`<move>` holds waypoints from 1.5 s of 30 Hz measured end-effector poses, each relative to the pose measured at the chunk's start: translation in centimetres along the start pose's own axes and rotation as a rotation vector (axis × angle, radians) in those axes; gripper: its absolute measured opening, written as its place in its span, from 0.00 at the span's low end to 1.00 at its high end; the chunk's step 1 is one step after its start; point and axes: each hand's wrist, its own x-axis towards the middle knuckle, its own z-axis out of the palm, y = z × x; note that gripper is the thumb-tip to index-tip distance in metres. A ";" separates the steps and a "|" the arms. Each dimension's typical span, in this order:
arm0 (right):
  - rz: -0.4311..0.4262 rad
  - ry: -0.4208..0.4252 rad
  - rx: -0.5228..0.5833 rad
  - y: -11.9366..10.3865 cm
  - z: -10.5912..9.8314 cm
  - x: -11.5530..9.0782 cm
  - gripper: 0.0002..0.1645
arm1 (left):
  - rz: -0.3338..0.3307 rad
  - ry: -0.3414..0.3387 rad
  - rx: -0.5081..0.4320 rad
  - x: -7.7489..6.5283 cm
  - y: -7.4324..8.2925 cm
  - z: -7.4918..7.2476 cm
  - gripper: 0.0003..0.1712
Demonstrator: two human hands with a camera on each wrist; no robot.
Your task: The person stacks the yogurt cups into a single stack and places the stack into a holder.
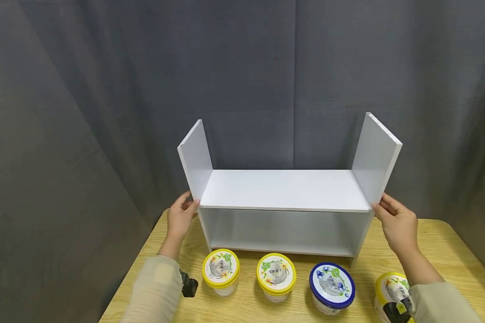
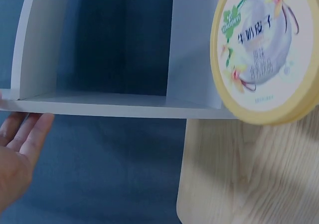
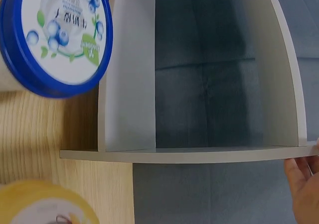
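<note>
A white two-tier shelf (image 1: 284, 208) stands on the wooden table, its side panels rising above the upper board. My left hand (image 1: 180, 220) holds the left side panel (image 1: 196, 157) about level with the upper board, thumb at the front edge and fingers along the outer face. On the other side my right hand (image 1: 400, 224) grips the right side panel (image 1: 376, 154) at about the same height. In the left wrist view the fingers (image 2: 37, 134) lie against the panel's outside. The right wrist view shows fingers (image 3: 297, 176) against the other panel; part of that hand is cut off.
In front of the shelf stand yellow-lidded tubs (image 1: 221, 269) (image 1: 276, 273) and a blue-lidded tub (image 1: 332, 286). Another yellow-lidded tub (image 1: 388, 287) is partly hidden by my right forearm. A grey curtain (image 1: 242, 80) hangs behind the wooden table (image 1: 436, 242).
</note>
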 end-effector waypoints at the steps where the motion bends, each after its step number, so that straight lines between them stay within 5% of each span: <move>1: 0.020 0.002 0.009 -3.4 0.4 -1.2 0.25 | 0.004 -0.003 -0.003 -0.1 0.1 0.2 0.22; 2: 0.031 0.027 -0.047 -3.8 0.5 -1.4 0.26 | 0.009 -0.006 -0.005 -0.2 0.1 0.4 0.22; 3: 0.049 0.051 -0.114 -6.9 1.0 -2.6 0.26 | 0.016 -0.007 -0.009 -0.3 0.2 0.6 0.22; 5: 0.065 0.056 -0.114 -9.3 1.1 -3.5 0.27 | 0.029 -0.011 -0.008 -0.4 0.3 1.0 0.22; 11: 0.090 0.099 -0.014 -9.8 0.1 -3.6 0.24 | 0.037 -0.032 -0.036 -0.7 0.6 2.2 0.23; 15: 0.064 0.110 0.036 -7.9 -1.1 -2.9 0.24 | 0.038 -0.037 -0.042 -0.8 0.9 2.8 0.24; 19: -0.023 0.099 0.159 -2.8 -2.9 -1.1 0.23 | 0.047 -0.038 -0.043 -0.8 1.1 3.3 0.24; 22: -0.032 0.115 0.127 0.0 -3.9 0.2 0.23 | 0.052 -0.040 -0.041 -0.8 1.2 3.5 0.23; 25: -0.011 0.135 0.199 0.8 -4.2 0.6 0.23 | 0.042 -0.043 -0.041 -0.9 1.2 3.7 0.22; 26: 0.017 0.149 0.142 -0.2 -4.1 0.3 0.24 | 0.038 -0.044 -0.041 -0.9 1.2 3.8 0.22; 35: 0.154 0.204 0.211 -8.7 -2.4 -2.8 0.20 | 0.041 -0.066 -0.042 -1.2 1.7 4.5 0.21; 45: 0.179 0.224 0.284 -9.7 -2.6 -3.3 0.18 | 0.025 -0.050 -0.063 -1.3 1.8 5.2 0.22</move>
